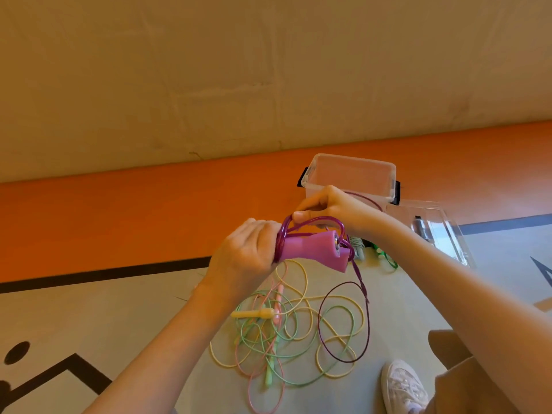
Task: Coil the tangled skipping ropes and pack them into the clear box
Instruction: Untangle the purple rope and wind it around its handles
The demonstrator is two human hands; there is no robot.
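Purple rope (343,321) mid-coil: left hand (245,252) grips the pink handles (310,249), right hand (325,209) pinches a loop; next, wind the slack, then box (349,174) at one o'clock.

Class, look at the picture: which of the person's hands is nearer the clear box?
Right. The right hand is just in front of the clear box, overlapping its front wall; the left hand sits farther away, gripping the purple handles.

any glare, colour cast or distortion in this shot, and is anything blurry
Head view: warm orange-yellow cast overall; wide-angle bend curves the floor lines and the orange band; light glare on the clear lid and box; both hands and the purple rope look slightly soft, no hard shadows.
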